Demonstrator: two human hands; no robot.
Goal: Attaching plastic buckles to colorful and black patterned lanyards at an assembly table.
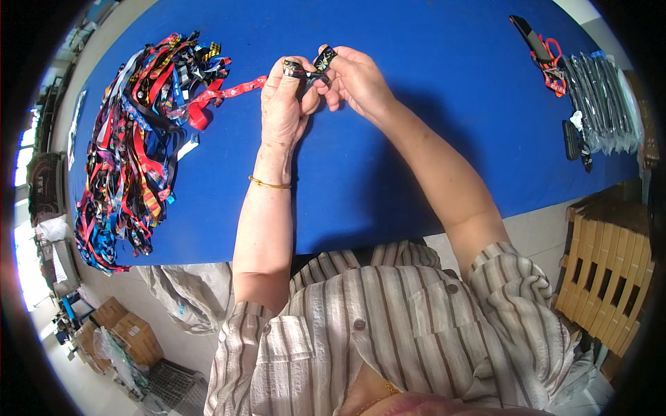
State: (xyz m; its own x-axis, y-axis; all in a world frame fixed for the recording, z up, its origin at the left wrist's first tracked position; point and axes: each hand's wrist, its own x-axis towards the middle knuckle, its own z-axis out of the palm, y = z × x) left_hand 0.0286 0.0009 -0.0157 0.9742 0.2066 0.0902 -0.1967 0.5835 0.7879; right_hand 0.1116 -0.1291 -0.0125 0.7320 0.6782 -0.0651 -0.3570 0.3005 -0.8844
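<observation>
My left hand (280, 107) and my right hand (359, 82) are close together above the far middle of the blue table. Both are closed on a black patterned lanyard strap (325, 58), one part looped over each thumb and finger. Between the hands is a dark piece of the strap, too small to make out fully. A red printed strap (236, 90) runs from beside my left hand to the heap of lanyards (132, 139) on the left; whether that hand grips it is hidden. The heap mixes black, red, blue and yellow straps.
The blue tabletop (361, 187) stretches under both arms. On the far right lie a stack of clear-bagged dark items (605, 100), orange-handled scissors (553, 59) and a small black object (571, 141). Cardboard boxes (135, 338) stand on the floor at left, slatted tan stacks (603, 274) at right.
</observation>
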